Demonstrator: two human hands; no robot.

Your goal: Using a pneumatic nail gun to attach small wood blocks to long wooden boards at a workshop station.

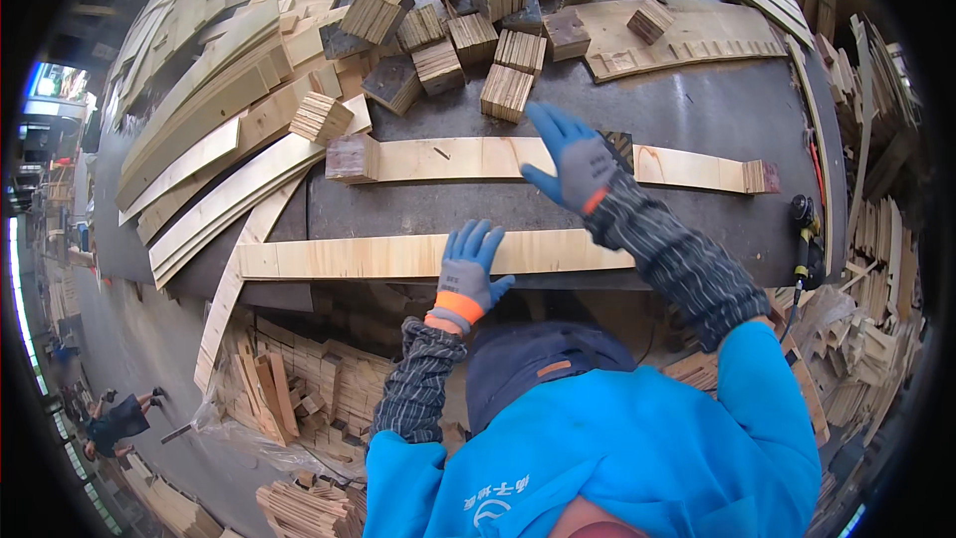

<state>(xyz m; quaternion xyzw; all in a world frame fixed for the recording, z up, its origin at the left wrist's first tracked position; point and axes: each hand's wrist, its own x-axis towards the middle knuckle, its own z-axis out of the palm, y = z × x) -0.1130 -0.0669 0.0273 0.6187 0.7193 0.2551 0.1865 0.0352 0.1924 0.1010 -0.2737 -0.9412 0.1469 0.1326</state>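
My left hand [470,274], in a blue-grey glove with an orange cuff, has its fingers spread on or just over a long pale plywood strip [373,257] along the bench's near edge. My right hand [576,161], similarly gloved, is open with fingers apart over a second strip [458,157] farther back; I cannot tell if it touches it. That strip has a wooden block [351,157] at its left end, another [755,175] at its right end and a dark block [618,151] beside my right hand, partly hidden.
Loose strips [199,154] cover the bench's left. Stacked-ply blocks [506,90] and a board [677,40] lie at the back. A power tool [805,234] with a hose is at the right edge. Wood pieces [309,389] lie below the bench. Another person [115,423] is at lower left.
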